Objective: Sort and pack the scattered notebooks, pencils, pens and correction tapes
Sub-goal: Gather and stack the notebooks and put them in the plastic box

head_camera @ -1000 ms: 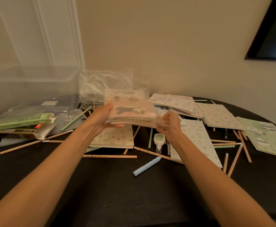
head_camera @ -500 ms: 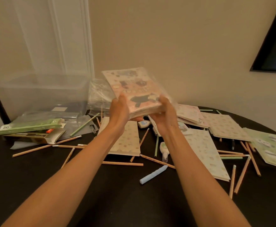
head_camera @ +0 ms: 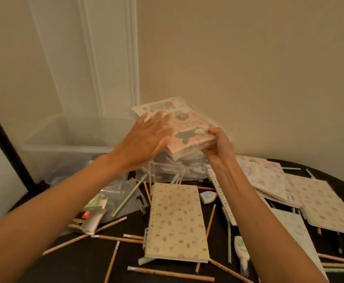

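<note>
While pencils [head_camera: 171, 274] and loose spiral notebook [head_camera: 177, 223] are lying unsorted on near table [head_camera: 85, 268], right hand [head_camera: 220, 148] is gripping corner of wrapped notebook pack [head_camera: 189, 129], now riding higher. Left hand [head_camera: 146, 139] is letting go, fingers spreading flat over cover. Pack is probably heading for clear bin [head_camera: 64, 144] behind.

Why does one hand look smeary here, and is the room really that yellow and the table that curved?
Head view: the left hand is smeared by motion blur, while the right hand gripping the wrapped notebook stack looks sharper. Head view: the lighting is dim and warm, tinting everything yellow. Head view: the wide-angle lens bows the door trim and the table edge.
</note>
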The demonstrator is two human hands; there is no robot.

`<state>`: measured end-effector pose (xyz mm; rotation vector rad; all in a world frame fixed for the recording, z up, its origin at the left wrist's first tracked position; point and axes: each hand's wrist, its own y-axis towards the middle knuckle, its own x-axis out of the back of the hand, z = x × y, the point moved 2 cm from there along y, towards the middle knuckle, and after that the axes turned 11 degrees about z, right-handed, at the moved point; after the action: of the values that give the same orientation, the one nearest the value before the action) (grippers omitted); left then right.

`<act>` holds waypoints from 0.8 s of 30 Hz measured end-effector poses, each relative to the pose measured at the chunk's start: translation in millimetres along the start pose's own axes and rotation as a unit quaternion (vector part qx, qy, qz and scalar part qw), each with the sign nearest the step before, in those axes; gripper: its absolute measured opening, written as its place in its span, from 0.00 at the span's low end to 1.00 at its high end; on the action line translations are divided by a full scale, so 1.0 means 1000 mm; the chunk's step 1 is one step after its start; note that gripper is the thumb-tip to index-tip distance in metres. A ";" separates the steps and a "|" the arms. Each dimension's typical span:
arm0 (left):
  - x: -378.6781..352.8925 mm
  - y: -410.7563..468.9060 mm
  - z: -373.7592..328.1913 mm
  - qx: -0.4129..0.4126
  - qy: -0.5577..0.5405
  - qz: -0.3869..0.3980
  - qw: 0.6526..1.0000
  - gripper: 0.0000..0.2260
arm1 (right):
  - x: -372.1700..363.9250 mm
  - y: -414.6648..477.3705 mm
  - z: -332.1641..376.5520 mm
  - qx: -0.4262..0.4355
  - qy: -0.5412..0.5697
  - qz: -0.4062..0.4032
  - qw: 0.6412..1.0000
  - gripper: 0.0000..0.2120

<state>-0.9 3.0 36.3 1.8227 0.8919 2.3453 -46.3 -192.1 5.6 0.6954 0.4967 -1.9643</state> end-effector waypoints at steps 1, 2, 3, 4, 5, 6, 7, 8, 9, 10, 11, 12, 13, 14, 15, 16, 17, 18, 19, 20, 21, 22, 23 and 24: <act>0.012 0.003 0.010 -0.049 0.037 0.033 0.998 0.25 | -0.013 0.007 0.004 -0.014 -0.004 0.005 1.000 0.04; 0.021 0.003 0.018 -0.083 0.060 0.056 0.993 0.27 | -0.023 0.011 0.006 -0.027 -0.009 0.012 1.000 0.04; 0.029 0.003 0.028 -0.105 0.077 0.065 0.989 0.26 | -0.033 0.015 0.010 -0.040 -0.020 0.014 0.999 0.05; 0.041 0.005 0.041 -0.120 0.088 0.083 0.985 0.26 | -0.050 0.020 0.014 -0.059 -0.035 0.018 0.998 0.05; 0.049 0.007 0.050 -0.141 0.100 0.091 0.981 0.25 | -0.064 0.024 0.017 -0.071 -0.054 0.025 0.996 0.05; 0.059 0.009 0.061 -0.163 0.109 0.102 0.975 0.25 | -0.079 0.028 0.020 -0.085 -0.078 0.031 0.993 0.04; 0.066 0.011 0.069 -0.185 0.114 0.109 0.970 0.25 | -0.092 0.031 0.020 -0.096 -0.104 0.035 0.989 0.05; 0.074 0.013 0.079 -0.200 0.118 0.121 0.965 0.25 | -0.107 0.034 0.019 -0.116 -0.125 0.039 0.985 0.06; 0.079 0.013 0.087 -0.215 0.123 0.128 0.960 0.24 | -0.117 0.036 0.015 -0.135 -0.136 0.043 0.980 0.09; 0.082 0.012 0.098 -0.226 0.129 0.136 0.956 0.23 | -0.128 0.041 0.010 -0.158 -0.139 0.048 0.976 0.10; 0.084 0.009 0.106 -0.230 0.129 0.142 0.954 0.22 | -0.136 0.045 0.003 -0.176 -0.138 0.052 0.973 0.10; 0.085 0.006 0.118 -0.228 0.130 0.149 0.953 0.21 | -0.144 0.050 -0.004 -0.193 -0.141 0.060 0.969 0.09; 0.085 0.001 0.128 -0.225 0.130 0.157 0.953 0.21 | -0.152 0.057 -0.012 -0.208 -0.145 0.066 0.965 0.06; 0.082 -0.002 0.136 -0.222 0.133 0.165 0.952 0.21 | -0.157 0.063 -0.019 -0.219 -0.153 0.069 0.961 0.06; 0.078 -0.006 0.146 -0.220 0.136 0.174 0.950 0.21 | -0.163 0.071 -0.029 -0.230 -0.160 0.070 0.957 0.07; 0.073 -0.011 0.153 -0.219 0.138 0.182 0.949 0.21 | -0.168 0.077 -0.037 -0.241 -0.165 0.072 0.954 0.08; 0.068 -0.015 0.162 -0.215 0.134 0.188 0.949 0.23 | -0.174 0.084 -0.046 -0.256 -0.164 0.072 0.950 0.07; 0.062 -0.020 0.171 -0.211 0.129 0.197 0.949 0.24 | -0.178 0.091 -0.055 -0.273 -0.161 0.075 0.945 0.07; 0.057 -0.024 0.183 -0.205 0.124 0.204 0.949 0.25 | -0.185 0.099 -0.065 -0.292 -0.158 0.081 0.940 0.06; 0.053 -0.028 0.192 -0.201 0.123 0.209 0.949 0.24 | -0.189 0.106 -0.073 -0.306 -0.158 0.087 0.935 0.07; 0.047 -0.032 0.203 -0.200 0.122 0.213 0.949 0.23 | -0.194 0.114 -0.083 -0.320 -0.164 0.090 0.929 0.07; 0.043 -0.036 0.212 -0.203 0.117 0.222 0.947 0.24 | -0.196 0.120 -0.092 -0.332 -0.170 0.091 0.923 0.08; 0.036 -0.040 0.223 -0.203 0.113 0.233 0.944 0.25 | -0.199 0.127 -0.104 -0.348 -0.171 0.089 0.917 0.07; 0.030 -0.045 0.231 -0.202 0.110 0.245 0.942 0.25 | -0.200 0.131 -0.114 -0.362 -0.168 0.087 0.913 0.07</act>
<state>183.8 146.1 75.5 1.7753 -0.0779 2.7808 176.1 -52.4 43.0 -0.0704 0.8462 -1.5201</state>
